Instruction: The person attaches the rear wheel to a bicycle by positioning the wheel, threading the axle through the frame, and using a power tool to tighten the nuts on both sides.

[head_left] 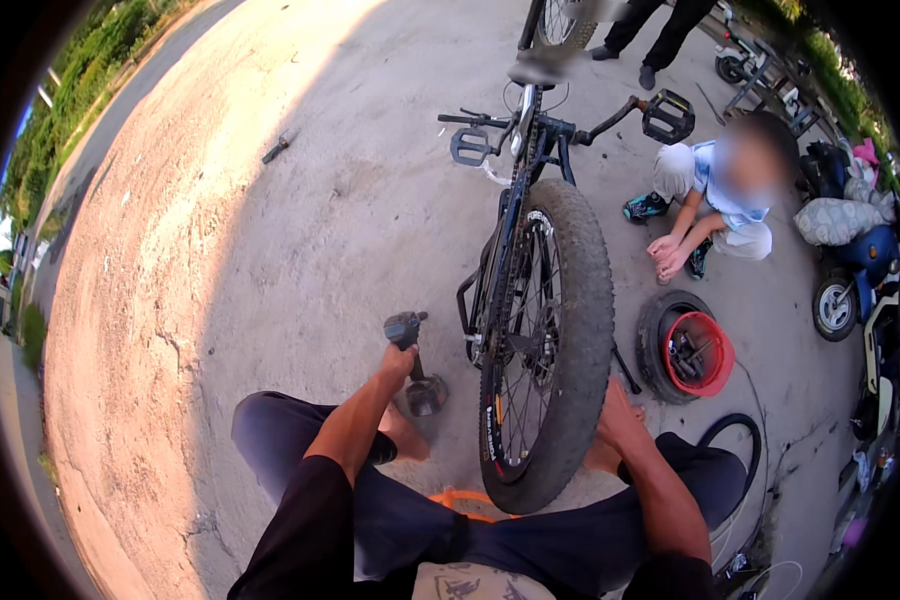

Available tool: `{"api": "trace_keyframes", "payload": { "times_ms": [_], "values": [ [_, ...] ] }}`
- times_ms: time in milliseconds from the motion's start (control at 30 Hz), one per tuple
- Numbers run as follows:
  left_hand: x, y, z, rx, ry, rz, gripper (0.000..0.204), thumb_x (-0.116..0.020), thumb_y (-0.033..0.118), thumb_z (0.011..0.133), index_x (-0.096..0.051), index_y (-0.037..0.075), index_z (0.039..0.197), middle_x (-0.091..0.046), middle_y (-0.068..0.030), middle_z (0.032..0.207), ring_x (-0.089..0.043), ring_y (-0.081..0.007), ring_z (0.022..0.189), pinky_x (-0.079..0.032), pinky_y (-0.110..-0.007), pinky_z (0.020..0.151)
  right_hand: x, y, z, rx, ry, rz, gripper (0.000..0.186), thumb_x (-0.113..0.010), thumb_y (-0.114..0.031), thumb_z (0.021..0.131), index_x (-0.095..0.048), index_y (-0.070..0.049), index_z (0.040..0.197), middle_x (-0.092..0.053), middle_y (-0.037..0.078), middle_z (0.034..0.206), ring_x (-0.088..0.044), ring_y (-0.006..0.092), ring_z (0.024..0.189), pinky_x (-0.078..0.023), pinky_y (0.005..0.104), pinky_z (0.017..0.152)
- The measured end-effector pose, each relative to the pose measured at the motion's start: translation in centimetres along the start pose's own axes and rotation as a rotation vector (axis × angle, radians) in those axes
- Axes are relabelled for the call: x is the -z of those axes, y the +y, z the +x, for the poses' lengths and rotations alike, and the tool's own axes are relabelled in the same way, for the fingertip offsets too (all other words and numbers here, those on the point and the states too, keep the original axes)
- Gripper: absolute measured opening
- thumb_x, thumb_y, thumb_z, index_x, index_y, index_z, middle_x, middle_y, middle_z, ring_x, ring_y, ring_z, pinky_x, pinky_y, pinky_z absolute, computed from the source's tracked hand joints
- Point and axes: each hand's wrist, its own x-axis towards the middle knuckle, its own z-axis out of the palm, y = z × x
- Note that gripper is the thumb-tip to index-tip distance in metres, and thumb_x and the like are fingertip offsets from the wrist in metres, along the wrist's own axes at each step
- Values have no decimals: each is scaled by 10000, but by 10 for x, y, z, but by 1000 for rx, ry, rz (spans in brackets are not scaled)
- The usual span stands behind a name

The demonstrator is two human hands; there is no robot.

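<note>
My left hand (400,360) is wrapped round the grip of a cordless impact wrench (427,393), dark grey and black. Its head points up and to the right, toward the bicycle's rear axle. A bicycle (515,215) stands in front of me, its fat rear tyre (582,300) between my knees. Beyond the right side of that tyre is my right hand (615,405), its fingers hidden behind the rubber. Near it, a thin black bar (626,370) slants down to the ground.
At the right, a red bucket (725,365) with metal tools sits in a black tyre (654,370). A person (740,180) crouches beyond it; another stands farther off. Parked scooters (855,285) line the right side. Orange plastic (460,500) shows beneath me, and a black hose (750,440) curves by my right knee.
</note>
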Motion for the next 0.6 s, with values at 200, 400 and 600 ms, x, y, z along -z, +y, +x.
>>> {"api": "trace_keyframes", "payload": {
  "times_ms": [200, 400, 600],
  "values": [
    [-2, 47, -25, 75, 53, 222, 393, -621, 119, 805, -602, -52, 1159, -660, -191, 1034, -641, -268, 958, -492, -387, 807, -2, -8, -4, -168, 16, 155, 523, -580, -89, 914, -382, 40, 1381, -422, 190, 1376, -632, 340, 954, -492, 436, 865],
    [-1, 159, -101, -451, -104, -129, 478, -587, 197, 891, -500, -67, 1280, -580, -181, 1252, -581, -255, 1065, -464, -364, 878, -12, -12, -8, -240, 71, 430, 580, -615, -140, 911, -359, 39, 1400, -410, 218, 1383, -635, 349, 945, -493, 431, 864],
    [-32, 282, -113, -768, -466, -68, 416, -531, 155, 955, -498, -85, 1294, -620, -167, 1226, -577, -240, 1149, -441, -350, 1002, -40, -26, -18, -346, 173, 499, 596, -624, -212, 931, -360, 38, 1404, -398, 243, 1389, -642, 326, 967, -487, 405, 882]
  ]
}}
